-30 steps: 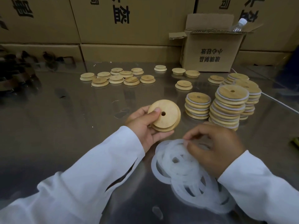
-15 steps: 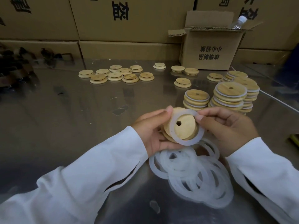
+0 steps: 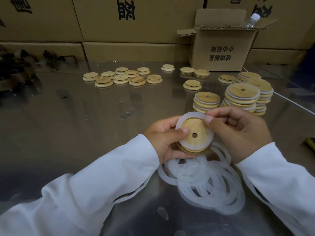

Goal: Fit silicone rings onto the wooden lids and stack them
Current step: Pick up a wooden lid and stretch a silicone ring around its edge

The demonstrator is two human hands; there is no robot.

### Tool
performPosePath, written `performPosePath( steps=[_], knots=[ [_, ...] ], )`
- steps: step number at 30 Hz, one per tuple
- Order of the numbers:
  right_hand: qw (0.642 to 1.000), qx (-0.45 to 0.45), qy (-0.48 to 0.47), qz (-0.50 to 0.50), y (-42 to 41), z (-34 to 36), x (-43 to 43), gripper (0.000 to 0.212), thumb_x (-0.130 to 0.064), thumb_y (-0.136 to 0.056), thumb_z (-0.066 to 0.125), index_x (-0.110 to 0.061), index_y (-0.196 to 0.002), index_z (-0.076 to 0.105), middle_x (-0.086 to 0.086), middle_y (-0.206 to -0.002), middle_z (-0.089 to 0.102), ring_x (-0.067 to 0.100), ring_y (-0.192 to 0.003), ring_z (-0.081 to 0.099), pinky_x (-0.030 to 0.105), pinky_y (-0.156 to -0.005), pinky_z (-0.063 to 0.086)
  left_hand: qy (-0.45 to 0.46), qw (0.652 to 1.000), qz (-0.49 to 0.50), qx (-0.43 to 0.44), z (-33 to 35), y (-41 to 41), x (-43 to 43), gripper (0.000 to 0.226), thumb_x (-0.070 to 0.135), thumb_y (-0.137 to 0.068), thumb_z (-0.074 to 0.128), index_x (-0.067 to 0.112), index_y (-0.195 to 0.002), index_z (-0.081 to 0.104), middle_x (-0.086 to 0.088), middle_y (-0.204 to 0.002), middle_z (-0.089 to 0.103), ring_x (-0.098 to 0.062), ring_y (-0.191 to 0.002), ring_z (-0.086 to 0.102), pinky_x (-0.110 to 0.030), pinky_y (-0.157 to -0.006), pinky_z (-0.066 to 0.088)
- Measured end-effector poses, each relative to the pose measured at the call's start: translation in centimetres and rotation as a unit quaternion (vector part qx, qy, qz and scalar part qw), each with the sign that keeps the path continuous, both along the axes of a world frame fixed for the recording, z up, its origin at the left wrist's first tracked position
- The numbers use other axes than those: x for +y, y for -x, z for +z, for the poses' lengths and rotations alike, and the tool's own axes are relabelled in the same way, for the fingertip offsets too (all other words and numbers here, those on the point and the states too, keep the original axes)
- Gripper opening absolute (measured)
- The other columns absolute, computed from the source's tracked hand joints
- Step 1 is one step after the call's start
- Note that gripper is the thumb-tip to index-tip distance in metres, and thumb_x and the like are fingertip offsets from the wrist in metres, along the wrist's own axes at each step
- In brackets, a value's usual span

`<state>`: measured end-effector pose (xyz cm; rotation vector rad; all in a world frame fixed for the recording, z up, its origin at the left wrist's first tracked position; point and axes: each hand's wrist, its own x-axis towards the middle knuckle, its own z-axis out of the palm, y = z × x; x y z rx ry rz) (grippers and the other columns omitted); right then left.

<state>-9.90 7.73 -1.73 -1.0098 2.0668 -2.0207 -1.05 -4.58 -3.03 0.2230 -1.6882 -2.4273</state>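
bare lids: loose on the surface at the back left, well apart from you, with no rings on them.
left hand: curled round the wooden lid, thumb on its face just beside the hole. you hold it above the surface, tilted towards you. a second lid seems to sit under it in the same grip.
silicone ring: a second ago it was still down in the pile. now it lies round the lid's raised step, nearly seated.
ring pile: on the surface just below your hands.
right hand: it has left the pile and now pinches the ring's upper edge against the lid.
meaning: fitting looks almost done on this lid. what likely remains is pressing the ring flat all round, then stacking.
finished stacks: ringed lids, just beyond your right hand.
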Motion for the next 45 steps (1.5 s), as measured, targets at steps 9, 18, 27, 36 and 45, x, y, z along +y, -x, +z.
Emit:
performPosePath(
  steps=[9, 18, 27, 36, 45],
  knots=[
    [1.0, -0.016, -0.005, 0.014, 0.39, -0.33, 0.06, 0.014, -0.012, -0.076, 0.067, -0.021, -0.065, 0.066, -0.009, -0.057, 0.066, 0.002, -0.056, 0.058, 0.011, -0.057, 0.048, 0.041, 0.998, 0.016, 0.054, -0.09, -0.26, -0.24, 0.037, 0.004, -0.079, 0.051, 0.01, -0.115, 0.057, -0.012, -0.098, 0.065, -0.026, -0.09, 0.065, -0.039, -0.077, 0.056],
    [0.999, -0.013, 0.029, 0.034, 0.19, -0.09, 0.19, 0.013, -0.008, -0.076, 0.066, -0.017, -0.066, 0.066, -0.008, -0.057, 0.066, 0.002, -0.055, 0.059, 0.01, -0.056, 0.048, 0.033, 0.993, 0.047, 0.104, -0.6, -0.2, -0.43, 0.027, 0.01, -0.077, 0.056, 0.015, -0.101, 0.066, -0.004, -0.088, 0.072, -0.019, -0.083, 0.069, -0.028, -0.067, 0.056],
    [0.998, 0.055, 0.041, 0.016, 0.24, -0.3, 0.14, 0.017, -0.007, -0.076, 0.067, -0.02, -0.067, 0.062, -0.009, -0.06, 0.066, 0.005, -0.057, 0.06, 0.012, -0.058, 0.049, 0.046, 0.994, 0.06, 0.082, -0.61, -0.16, -0.2, 0.027, 0.018, -0.078, 0.063, 0.012, -0.104, 0.064, -0.007, -0.089, 0.071, -0.023, -0.085, 0.068, -0.037, -0.071, 0.058],
    [0.997, 0.049, 0.033, 0.045, 0.37, -0.35, 0.06, 0.015, -0.007, -0.077, 0.064, -0.019, -0.067, 0.062, -0.01, -0.06, 0.065, 0.005, -0.058, 0.059, 0.014, -0.061, 0.051, 0.036, 0.993, 0.08, 0.074, -0.32, -0.14, -0.15, 0.038, 0.021, -0.07, 0.053, 0.009, -0.105, 0.062, -0.012, -0.091, 0.069, -0.026, -0.084, 0.067, -0.04, -0.071, 0.058],
    [0.997, -0.006, 0.038, 0.067, 0.27, -0.19, 0.19, 0.005, -0.012, -0.075, 0.064, -0.014, -0.071, 0.064, -0.006, -0.058, 0.065, 0.004, -0.054, 0.059, 0.012, -0.056, 0.048, -0.005, 0.994, 0.088, 0.068, -0.08, -0.11, -0.01, 0.038, 0.02, -0.069, 0.054, 0.009, -0.105, 0.062, -0.014, -0.096, 0.068, -0.029, -0.09, 0.066, -0.04, -0.072, 0.058]
  ],
)
